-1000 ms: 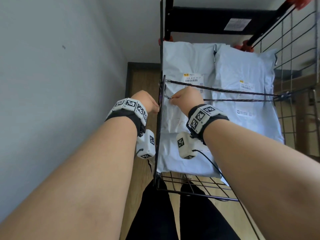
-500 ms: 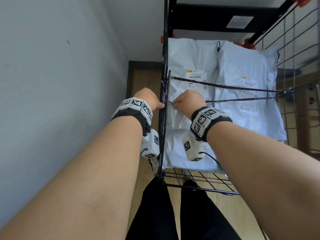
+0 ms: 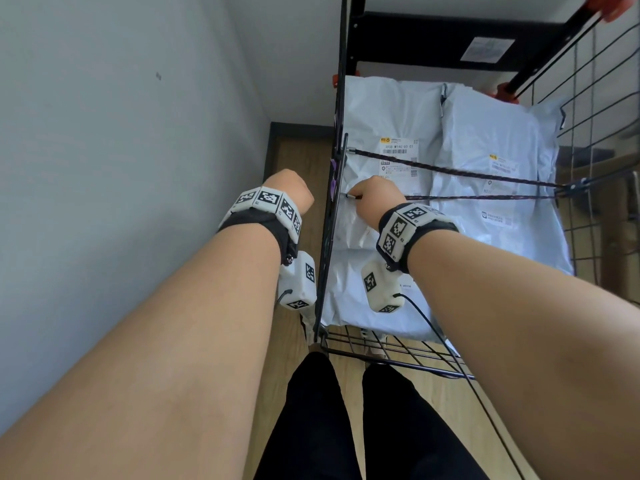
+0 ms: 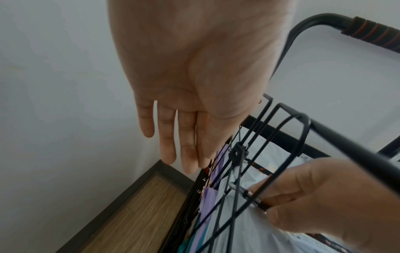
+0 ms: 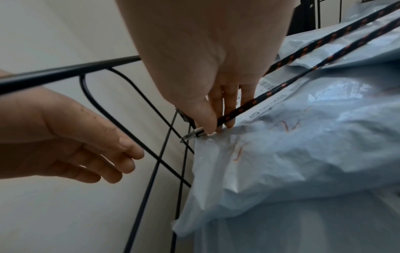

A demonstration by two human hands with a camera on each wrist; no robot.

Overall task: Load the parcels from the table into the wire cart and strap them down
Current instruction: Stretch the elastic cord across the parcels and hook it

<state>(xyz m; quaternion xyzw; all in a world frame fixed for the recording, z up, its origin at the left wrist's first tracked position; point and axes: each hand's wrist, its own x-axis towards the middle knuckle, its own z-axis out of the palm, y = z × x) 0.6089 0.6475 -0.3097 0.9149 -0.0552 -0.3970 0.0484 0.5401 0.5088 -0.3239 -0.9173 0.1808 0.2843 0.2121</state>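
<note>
Left hand [image 4: 192,95] now drawn back from wire cart [image 3: 341,188] side, fingers straight, holding nothing. Pale parcels [image 3: 485,188] lie inside cart under two cord runs. Right hand [image 3: 375,199] pinches bungee cord [image 5: 281,85] end, metal hook [image 5: 191,134] at side wires.

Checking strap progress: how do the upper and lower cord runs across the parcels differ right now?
The upper cord run already ends at the cart's side panel with no hand on it; the lower cord run ends in the right hand, which pinches its metal tip at the wire. The upper slants; the lower lies nearly level. Both cross the parcels, same dark braid.
</note>
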